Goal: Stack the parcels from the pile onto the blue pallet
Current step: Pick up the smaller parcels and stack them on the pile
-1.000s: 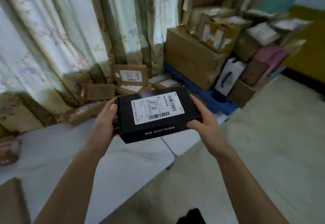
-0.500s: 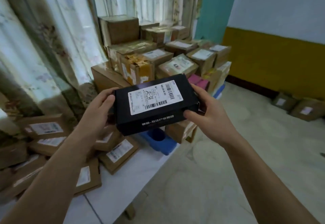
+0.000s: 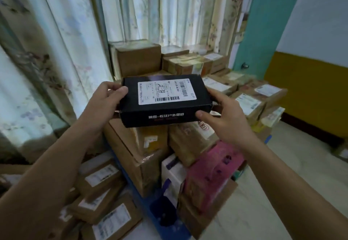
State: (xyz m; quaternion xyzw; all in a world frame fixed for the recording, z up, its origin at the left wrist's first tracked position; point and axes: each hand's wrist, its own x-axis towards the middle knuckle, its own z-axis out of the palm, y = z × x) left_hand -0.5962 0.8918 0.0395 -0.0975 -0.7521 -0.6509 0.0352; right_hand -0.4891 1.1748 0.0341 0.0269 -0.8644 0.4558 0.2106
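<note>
I hold a flat black parcel (image 3: pixel 165 111) with a white shipping label level in front of me, above the stacked boxes. My left hand (image 3: pixel 105 100) grips its left end, thumb on top. My right hand (image 3: pixel 224 117) grips its right end, thumb on the front face. Under it rises the stack of cardboard parcels (image 3: pixel 139 62) on the blue pallet (image 3: pixel 165 215), of which only a corner shows at the bottom. A pink parcel (image 3: pixel 212 172) and a white one (image 3: pixel 172 172) lean on the stack's front.
A pile of several labelled brown parcels (image 3: pixel 101 185) lies on the floor at lower left. Flowered curtains (image 3: pixel 56 51) hang behind and to the left. A teal pillar (image 3: pixel 263 32) and a yellow-and-white wall (image 3: pixel 310 81) stand on the right, beside pale floor (image 3: pixel 282 164).
The view has come closer to the pallet stack. Both hands have raised the black parcel and carried it forward over the stacked boxes. The grip is unchanged.
</note>
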